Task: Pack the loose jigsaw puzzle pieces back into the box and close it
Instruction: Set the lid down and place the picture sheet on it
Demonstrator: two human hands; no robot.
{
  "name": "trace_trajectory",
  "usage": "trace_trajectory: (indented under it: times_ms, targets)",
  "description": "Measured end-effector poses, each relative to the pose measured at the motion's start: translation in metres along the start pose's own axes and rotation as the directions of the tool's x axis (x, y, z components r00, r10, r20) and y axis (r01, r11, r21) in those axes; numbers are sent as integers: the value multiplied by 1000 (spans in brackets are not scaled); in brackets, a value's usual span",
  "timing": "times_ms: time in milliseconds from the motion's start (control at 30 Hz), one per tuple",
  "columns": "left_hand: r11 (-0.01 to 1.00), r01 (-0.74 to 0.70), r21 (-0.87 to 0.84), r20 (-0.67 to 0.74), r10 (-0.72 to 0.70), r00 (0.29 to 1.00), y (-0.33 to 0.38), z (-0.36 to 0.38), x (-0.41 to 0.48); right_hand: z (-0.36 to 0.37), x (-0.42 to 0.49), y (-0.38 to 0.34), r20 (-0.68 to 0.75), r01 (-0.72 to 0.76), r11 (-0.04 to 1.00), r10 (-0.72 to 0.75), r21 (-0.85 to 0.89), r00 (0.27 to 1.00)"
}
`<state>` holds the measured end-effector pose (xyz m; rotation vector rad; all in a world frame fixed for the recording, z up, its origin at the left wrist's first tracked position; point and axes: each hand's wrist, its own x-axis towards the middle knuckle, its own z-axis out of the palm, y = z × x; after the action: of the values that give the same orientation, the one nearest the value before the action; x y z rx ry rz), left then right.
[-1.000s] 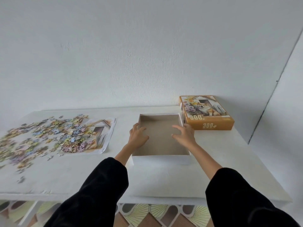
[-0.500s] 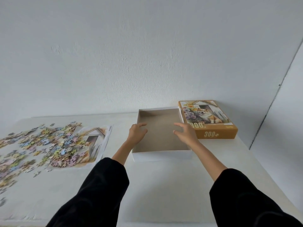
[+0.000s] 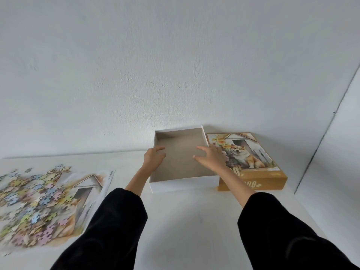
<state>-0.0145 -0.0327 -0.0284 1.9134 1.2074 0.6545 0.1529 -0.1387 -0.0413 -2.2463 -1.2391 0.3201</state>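
The open box bottom, white outside and brown inside, stands empty on the white table. My left hand holds its left wall, fingers curled over the rim and the index finger pointing inside. At the right wall, my right hand hovers or rests with fingers spread and straight. The orange lid, printed with a dog picture, lies right beside the box. Loose pastel puzzle pieces lie heaped at the far left.
A printed reference sheet lies partly under the heap of pieces. The white wall runs just behind the box and lid, and a wall corner stands at the right. Bare tabletop lies between me and the box.
The box bottom has slid away from me toward the wall, its far edge now past the lid's. My right hand's fingers have spread wider. The view has tilted up.
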Motion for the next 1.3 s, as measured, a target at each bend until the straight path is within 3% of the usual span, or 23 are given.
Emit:
trace_trajectory:
  times_ms: [333, 533, 833, 1033, 1300]
  targets:
    - [999, 25, 44, 63, -27, 998, -17, 12, 22, 29, 6, 13, 17, 68, 973, -66, -221, 998]
    - [997, 14, 75, 77, -20, 997, -21, 14, 21, 28, 7, 13, 21, 73, 967, -70, -243, 997]
    - [997, -48, 57, 146, 40, 989, -23, 5, 15, 22, 3, 9, 17, 45, 987, -43, -152, 999]
    - [976, -172, 136, 54, 166, 985, -27, -20, 6, 23, 2, -21, -20, 128, 988, -130, -80, 991]
    - [974, -123, 190, -31, 131, 991, -70, -111, -13, 75, -14, -119, -1, 246, 967, -247, 63, 969]
